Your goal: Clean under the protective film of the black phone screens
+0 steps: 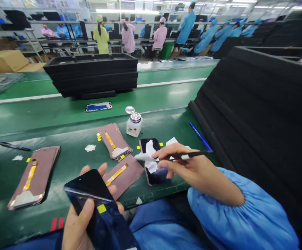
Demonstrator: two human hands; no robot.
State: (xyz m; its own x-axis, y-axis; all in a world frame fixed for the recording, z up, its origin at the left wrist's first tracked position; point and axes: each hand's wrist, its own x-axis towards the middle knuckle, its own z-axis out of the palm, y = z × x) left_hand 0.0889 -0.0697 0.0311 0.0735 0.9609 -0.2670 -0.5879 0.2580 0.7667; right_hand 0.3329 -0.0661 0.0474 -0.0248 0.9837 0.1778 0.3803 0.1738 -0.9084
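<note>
Bench edge [163, 193] | left hand [75, 227]: screen [109, 222], apparently held clear | right hand [188, 168]: wipe [151, 149]

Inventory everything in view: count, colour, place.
Wipes: several, white, left to centre
Held panel: 1, black, lower left
Stick tool: 1, black, centre right
Flat screen: 1, black, centre
Ribboned panels: several, mauve, left and centre
Bottle: 1, white, centre
Pens: 2, black left, blue right
Phone frame: 1, blue, beyond bottle
Tray stacks: 2+, black, back and right
Tabs: several, yellow, around panels
Cartons: some, brown, upper left
Bench: 1, green, foreground
People: several, blue, pink, yellow clothing, background
Left grip: 1, bare, lower left
Right grip: 1, bare, centre right
</note>
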